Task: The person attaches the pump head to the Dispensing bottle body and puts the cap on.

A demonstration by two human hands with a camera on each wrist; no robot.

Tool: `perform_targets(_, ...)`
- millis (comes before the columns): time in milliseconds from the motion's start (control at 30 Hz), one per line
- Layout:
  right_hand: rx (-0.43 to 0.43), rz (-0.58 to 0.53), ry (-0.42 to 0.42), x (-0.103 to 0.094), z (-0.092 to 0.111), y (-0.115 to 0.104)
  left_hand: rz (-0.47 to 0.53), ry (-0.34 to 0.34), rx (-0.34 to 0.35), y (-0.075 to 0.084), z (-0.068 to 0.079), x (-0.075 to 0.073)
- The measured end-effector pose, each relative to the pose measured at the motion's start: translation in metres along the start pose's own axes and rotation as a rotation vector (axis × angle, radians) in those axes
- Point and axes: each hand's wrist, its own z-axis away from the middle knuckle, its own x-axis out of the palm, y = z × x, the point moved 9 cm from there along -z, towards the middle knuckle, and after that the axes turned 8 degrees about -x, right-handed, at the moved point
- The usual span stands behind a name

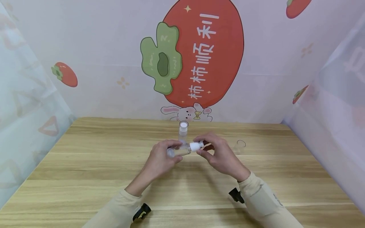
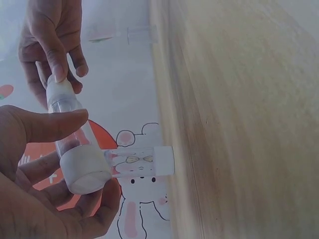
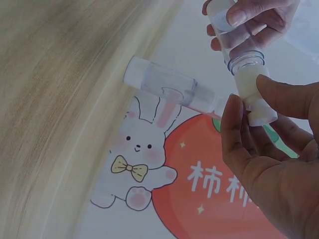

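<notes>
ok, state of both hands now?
Left hand: holding a clear, cylindrical, plastic-looking bottle.
Right hand: pinching that bottle's white, cylindrical, plastic-looking top.

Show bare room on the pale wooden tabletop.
Free: tabletop from the left wall to the left hand, and right of the clear cylinder. Crowded: between that hand and the right hand, where a clear white-necked bottle is held near an upright one.

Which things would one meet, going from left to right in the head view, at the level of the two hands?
Left hand → held bottle → right hand → clear cup-like piece with a round rim.
</notes>
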Motion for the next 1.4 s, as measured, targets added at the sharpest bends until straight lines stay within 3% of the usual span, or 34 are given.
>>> perform_targets(400,0.000,-0.011,-0.007,-0.001,0.000,0.000,0.000,0.007,0.028,0.004,0.002,-0.001)
perform_targets(700,0.083,-0.005,-0.045,0.001,0.001,0.007,-0.007,0.033,0.060,0.008,0.005,-0.004)
perform_targets(1067,0.118,0.013,-0.052,0.001,0.001,0.010,0.000,0.035,0.063,0.007,0.004,-0.003)
perform_targets(1400,0.022,0.010,-0.046,-0.005,0.001,0.001,0.011,0.027,0.038,0.004,0.003,-0.003)
